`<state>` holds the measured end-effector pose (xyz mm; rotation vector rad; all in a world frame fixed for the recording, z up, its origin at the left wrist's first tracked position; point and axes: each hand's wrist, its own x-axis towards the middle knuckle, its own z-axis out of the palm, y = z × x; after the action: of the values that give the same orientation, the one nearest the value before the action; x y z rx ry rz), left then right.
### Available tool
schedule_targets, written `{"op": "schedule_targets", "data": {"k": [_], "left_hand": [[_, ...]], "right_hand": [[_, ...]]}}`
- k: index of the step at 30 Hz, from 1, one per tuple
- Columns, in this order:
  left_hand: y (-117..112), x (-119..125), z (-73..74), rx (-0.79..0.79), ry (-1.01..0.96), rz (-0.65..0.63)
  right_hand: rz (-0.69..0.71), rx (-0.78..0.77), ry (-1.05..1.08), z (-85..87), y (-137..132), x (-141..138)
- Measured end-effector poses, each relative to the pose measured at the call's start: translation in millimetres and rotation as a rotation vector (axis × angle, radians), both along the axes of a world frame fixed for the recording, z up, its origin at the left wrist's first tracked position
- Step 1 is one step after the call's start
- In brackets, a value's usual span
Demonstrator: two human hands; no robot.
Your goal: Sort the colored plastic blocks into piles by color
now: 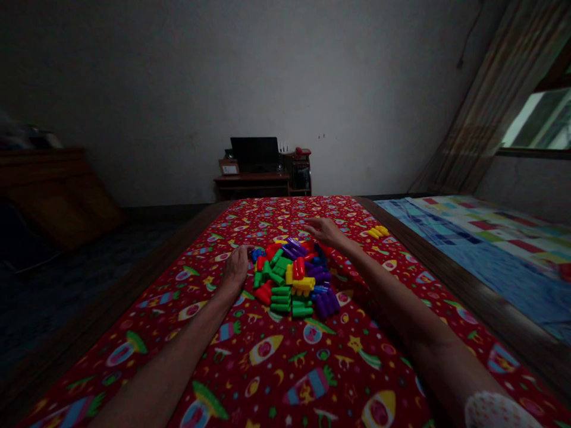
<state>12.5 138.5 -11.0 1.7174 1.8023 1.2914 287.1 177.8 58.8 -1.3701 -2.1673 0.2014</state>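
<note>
A pile of toy building blocks [282, 266] in red, green, yellow, blue and purple lies on a red patterned cloth [267, 351]. My left hand [237, 265] rests at the pile's left edge, fingers loosely bent beside a blue block [257, 254]; whether they touch it is unclear. Over the far right side of the pile, my right hand [327, 230] reaches with its fingers stretched out to the left, holding nothing that I can see. Purple blocks [294, 247] lie just below it. Apart from the pile, to the right, sits a yellow block group [378, 232].
The cloth covers a surface with dark wooden edges [414, 255]. On the right is a bed with a blue and patchwork cover [486, 255]. A desk [252, 177] with a monitor [254, 153] stands at the far wall. A wooden cabinet [57, 196] is at left.
</note>
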Motion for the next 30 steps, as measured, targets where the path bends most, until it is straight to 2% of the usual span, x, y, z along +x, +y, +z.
{"op": "schedule_targets", "data": {"k": [2,4,12,18,23,27,30], "left_hand": [[-0.7,-0.1,0.5,0.004,0.005,-0.002],[-1.9,0.3,1.8,0.004,0.016,-0.007],[-4.2,2.2,5.0,0.005,0.046,-0.003],[-3.9,1.4,2.6,0.011,0.017,-0.02],[-0.4,0.4,0.9,-0.002,0.007,-0.018],[1.0,0.5,1.1,0.001,0.019,-0.027],[0.4,0.8,1.2,0.001,0.023,-0.013]], "right_hand": [[0.136,-0.078,-0.071,-1.8,-8.2,-26.3],[0.167,-0.137,-0.113,-3.4,-13.6,-37.6],[0.165,-0.408,0.104,-1.8,0.8,-9.1],[0.004,-0.263,0.337,-3.4,11.7,17.3],[-0.114,-0.202,0.493,-6.2,18.2,46.1],[-0.202,-0.14,0.429,-7.1,18.6,64.9],[-0.401,-0.06,0.231,-7.5,14.2,81.7]]}}
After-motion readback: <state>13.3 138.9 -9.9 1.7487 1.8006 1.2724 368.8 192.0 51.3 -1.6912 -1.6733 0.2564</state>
